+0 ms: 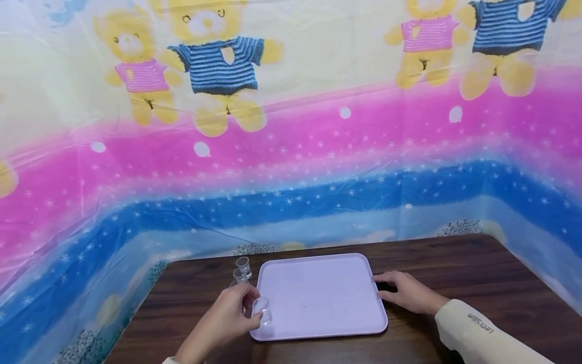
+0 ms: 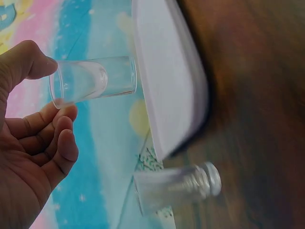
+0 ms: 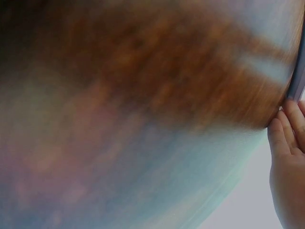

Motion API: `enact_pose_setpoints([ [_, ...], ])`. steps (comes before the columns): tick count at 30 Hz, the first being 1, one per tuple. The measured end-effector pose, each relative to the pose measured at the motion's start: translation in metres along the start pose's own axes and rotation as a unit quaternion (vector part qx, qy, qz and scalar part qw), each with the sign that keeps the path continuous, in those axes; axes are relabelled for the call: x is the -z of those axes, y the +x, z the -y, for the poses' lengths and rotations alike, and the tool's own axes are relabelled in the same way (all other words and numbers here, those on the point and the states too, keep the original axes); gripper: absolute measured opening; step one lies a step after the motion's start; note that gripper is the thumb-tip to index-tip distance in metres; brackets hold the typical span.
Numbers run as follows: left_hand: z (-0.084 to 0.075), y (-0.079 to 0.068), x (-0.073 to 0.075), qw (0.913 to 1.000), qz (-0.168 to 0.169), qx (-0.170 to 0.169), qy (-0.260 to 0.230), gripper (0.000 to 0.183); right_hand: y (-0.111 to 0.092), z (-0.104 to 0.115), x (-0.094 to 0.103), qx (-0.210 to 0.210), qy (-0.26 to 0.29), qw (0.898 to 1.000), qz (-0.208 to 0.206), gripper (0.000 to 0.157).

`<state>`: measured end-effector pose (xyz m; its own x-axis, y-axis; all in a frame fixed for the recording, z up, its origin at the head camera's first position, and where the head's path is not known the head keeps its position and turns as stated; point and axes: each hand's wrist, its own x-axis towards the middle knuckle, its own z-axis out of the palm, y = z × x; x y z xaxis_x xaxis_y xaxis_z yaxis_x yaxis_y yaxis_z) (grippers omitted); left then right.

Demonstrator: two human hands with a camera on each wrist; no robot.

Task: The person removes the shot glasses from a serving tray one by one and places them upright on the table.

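Note:
A small clear glass (image 2: 95, 78) is pinched near its rim by the thumb and fingers of my left hand (image 1: 229, 311). In the head view that glass (image 1: 261, 309) is at the left edge of a pale lilac tray (image 1: 318, 298); in the left wrist view its base appears close to the tray's rim (image 2: 167, 81). My right hand (image 1: 406, 292) touches the tray's right edge with extended fingers (image 3: 295, 117), thumb and forefinger apart. More small clear glasses (image 1: 243, 266) stand left of the tray, partly hidden behind my left hand.
The tray lies on a dark brown wooden table (image 1: 454, 273). Behind the table hangs a colourful cloth (image 1: 291, 126) printed with teddy bears. One standing glass (image 2: 178, 188) is near the tray corner in the left wrist view.

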<state>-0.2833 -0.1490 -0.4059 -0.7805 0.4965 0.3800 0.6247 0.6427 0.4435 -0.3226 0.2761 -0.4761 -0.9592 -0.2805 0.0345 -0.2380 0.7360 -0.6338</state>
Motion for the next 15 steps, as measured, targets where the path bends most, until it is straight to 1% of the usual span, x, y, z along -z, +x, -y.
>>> enact_pose_setpoints([
  [4, 0.010, -0.017, 0.007, 0.9996, 0.009, 0.021, -0.015, 0.023, 0.002, 0.001, -0.001, -0.004, -0.002, 1.000, 0.000, 0.044],
  [8, 0.020, -0.030, 0.013, 0.9979, 0.027, 0.044, -0.038, 0.025, 0.002, 0.000, 0.000, -0.007, 0.001, 1.000, 0.004, 0.045],
  [11, 0.027, -0.036, 0.016, 0.9971, 0.035, 0.049, -0.047, 0.027, 0.002, -0.001, 0.002, 0.000, -0.001, 1.000, 0.003, 0.045],
  [15, 0.038, -0.044, 0.017, 0.9974, 0.031, 0.051, -0.040, 0.026, 0.001, -0.002, 0.003, 0.016, -0.006, 1.000, 0.003, 0.045],
])
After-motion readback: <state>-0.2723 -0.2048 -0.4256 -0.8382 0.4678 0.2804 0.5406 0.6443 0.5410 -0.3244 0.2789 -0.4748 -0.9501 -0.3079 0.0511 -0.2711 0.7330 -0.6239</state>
